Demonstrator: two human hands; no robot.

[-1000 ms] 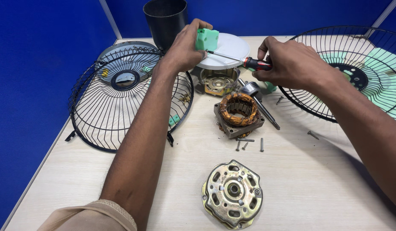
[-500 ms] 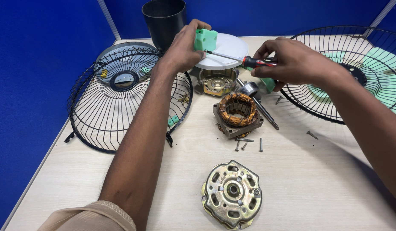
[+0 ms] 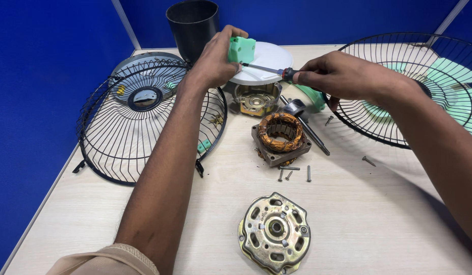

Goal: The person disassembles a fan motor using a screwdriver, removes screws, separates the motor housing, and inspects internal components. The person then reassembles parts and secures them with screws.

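Up top, left hand (image 3: 215,58) grips boxy green plastic block (image 3: 241,50), metal screwdriver (image 3: 269,70) touching

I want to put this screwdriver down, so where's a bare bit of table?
Bare table lies right of the metal end plate, below the lone screw. Another free patch lies between the left grille and the near edge. It is crowded around the copper-wound stator and loose screws.
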